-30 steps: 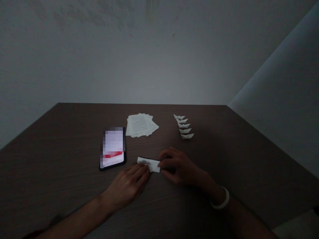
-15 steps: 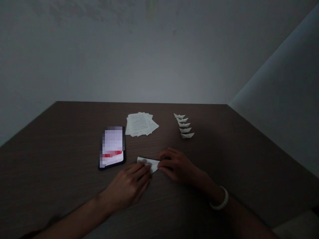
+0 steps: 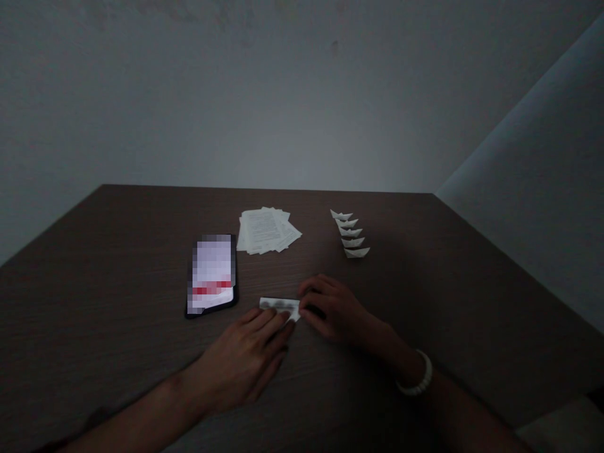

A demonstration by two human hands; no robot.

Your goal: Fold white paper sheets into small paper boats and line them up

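A small folded piece of white paper [image 3: 279, 304] lies low on the table between my two hands. My left hand [image 3: 248, 355] comes in from the lower left, its bent fingers pressed together over the near side of the paper and covering part of it. At the right end, my right hand [image 3: 333, 309] has its thumb and fingertips closed on the paper's edge. A pale beaded bracelet [image 3: 419, 374] circles my right wrist. Beyond the hands stand several small folded paper boats [image 3: 353, 243] in a row.
A stack of printed paper sheets [image 3: 264, 229] lies fanned out behind the folded piece. To the left rests a phone [image 3: 212, 274] with its screen lit and blurred. The dark wooden table [image 3: 141, 251] reaches back to a grey wall [image 3: 283, 94].
My left fingers have slid slightly right along the folded paper, and its far edge lies flatter. My right hand stays at the right end. The view has tilted a little.
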